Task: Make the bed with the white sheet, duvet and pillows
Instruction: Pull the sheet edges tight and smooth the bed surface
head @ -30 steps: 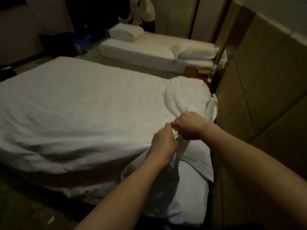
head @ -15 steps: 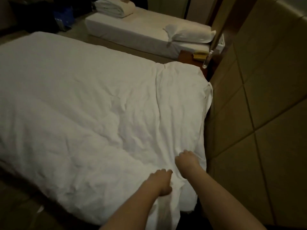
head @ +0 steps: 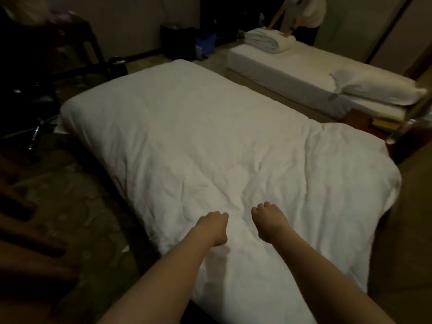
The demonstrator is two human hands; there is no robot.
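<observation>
A white duvet (head: 198, 141) lies spread over the near bed, creased around the middle. Both my hands rest on it near the bed's near side edge. My left hand (head: 214, 226) lies knuckles up with its fingers curled into the fabric. A little to its right, my right hand (head: 268, 222) does the same. Creases run from the duvet's middle toward both hands. No pillow shows on this bed. A white pillow (head: 378, 90) lies on the second bed (head: 292, 64) at the back right, along with a folded white bundle (head: 268, 40).
Another person (head: 301, 12) bends over the folded bundle at the far bed. A wooden nightstand (head: 360, 122) stands between the beds. The padded wall (head: 416, 206) is on the right. Dark furniture (head: 70, 43) and a blue bin (head: 205, 43) stand at the left and back.
My hands went from pinching the duvet's corner by the padded wall to lying on it near the side edge. The view swung left, and the duvet now lies flatter.
</observation>
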